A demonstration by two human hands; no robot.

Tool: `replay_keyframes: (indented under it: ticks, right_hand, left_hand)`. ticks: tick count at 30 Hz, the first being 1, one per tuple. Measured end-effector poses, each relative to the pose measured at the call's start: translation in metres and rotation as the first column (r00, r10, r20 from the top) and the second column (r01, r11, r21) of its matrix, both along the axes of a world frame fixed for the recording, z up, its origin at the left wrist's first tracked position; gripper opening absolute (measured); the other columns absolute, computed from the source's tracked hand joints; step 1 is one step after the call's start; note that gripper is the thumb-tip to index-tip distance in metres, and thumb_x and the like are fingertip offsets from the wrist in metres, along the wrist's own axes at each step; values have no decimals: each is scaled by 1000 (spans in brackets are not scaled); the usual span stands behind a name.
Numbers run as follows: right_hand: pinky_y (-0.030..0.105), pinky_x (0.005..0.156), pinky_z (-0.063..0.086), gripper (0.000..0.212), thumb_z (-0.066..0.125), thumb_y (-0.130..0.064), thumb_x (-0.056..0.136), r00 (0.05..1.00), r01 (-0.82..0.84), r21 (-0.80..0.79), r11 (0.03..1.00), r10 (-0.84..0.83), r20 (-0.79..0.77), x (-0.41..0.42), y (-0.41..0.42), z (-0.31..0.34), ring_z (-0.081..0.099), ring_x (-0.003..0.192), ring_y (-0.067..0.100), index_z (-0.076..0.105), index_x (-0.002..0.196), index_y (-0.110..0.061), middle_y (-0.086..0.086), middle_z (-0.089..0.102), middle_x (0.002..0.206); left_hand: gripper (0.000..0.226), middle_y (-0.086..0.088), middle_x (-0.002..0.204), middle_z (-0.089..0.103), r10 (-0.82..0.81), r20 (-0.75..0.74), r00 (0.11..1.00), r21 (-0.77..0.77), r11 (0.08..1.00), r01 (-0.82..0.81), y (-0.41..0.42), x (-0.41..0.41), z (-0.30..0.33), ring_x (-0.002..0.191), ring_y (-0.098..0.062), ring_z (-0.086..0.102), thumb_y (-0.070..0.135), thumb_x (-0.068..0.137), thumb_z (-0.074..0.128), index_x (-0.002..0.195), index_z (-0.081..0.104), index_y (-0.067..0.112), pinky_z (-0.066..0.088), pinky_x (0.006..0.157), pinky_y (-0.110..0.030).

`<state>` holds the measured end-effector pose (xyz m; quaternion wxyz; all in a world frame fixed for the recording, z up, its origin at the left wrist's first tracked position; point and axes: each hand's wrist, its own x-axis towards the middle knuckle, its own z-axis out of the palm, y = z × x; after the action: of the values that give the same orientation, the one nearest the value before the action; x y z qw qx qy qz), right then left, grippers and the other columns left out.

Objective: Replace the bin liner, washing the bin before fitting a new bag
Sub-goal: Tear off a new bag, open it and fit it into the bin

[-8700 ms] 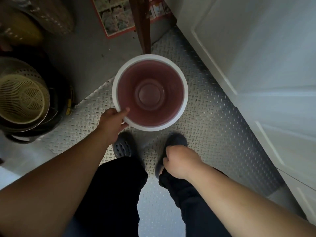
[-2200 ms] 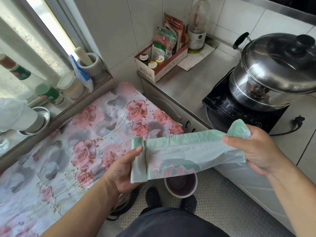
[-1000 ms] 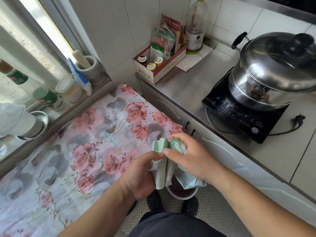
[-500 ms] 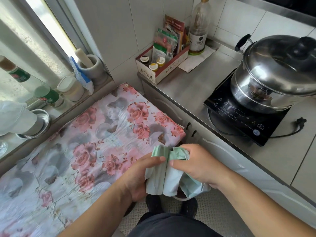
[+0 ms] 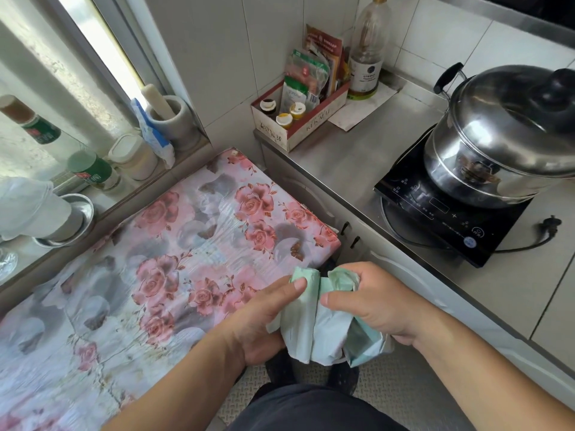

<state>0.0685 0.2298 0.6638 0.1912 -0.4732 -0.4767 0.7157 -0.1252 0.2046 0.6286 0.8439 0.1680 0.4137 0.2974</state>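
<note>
Holding the green bag bunched between both hands, I have my left hand pinching one folded edge under the thumb and my right hand curled around the other, just off the corner of the flowered cloth. Almost hidden beneath the bag, the bin sits on the floor by my feet. Thin film like this could tear if I pull the layers apart too hard, or I may open the wrong, sealed end.

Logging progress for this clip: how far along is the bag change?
Old liner looks gone. In hand: both the left hand and right hand grip a bunched green bag. Left: open it and fit it into the bin, which the bag hides.
</note>
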Motion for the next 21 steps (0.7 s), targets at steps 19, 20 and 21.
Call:
replay_keyframes:
  ticks: [19,20,21]
  right_hand:
    - [19,55,50,46,58,7,90,999,28,13,1000,-27,-27,14,6,4,68,64,7,73,62,-27,-6,71,65]
    - [18,54,49,47,59,7,90,999,24,15,1000,-23,-26,14,6,4,67,63,5,73,61,-27,-7,70,63]
    - [17,54,49,47,59,7,89,999,25,19,999,-25,-24,14,6,3,66,62,5,72,60,-27,-8,69,63]
  left_hand:
    - [55,-26,115,69,20,-208,978,-8,1000,-23,10,-19,-11,100,-41,69,18,71,85,120,64,3,57,82,-47]
    - [56,-26,115,70,11,-236,972,0,1000,-12,10,-18,-11,101,-41,69,16,69,85,119,63,4,57,83,-47]
    - [52,-26,113,71,21,-261,965,9,1000,-20,11,-18,-13,99,-40,70,13,70,84,116,64,5,58,82,-47]
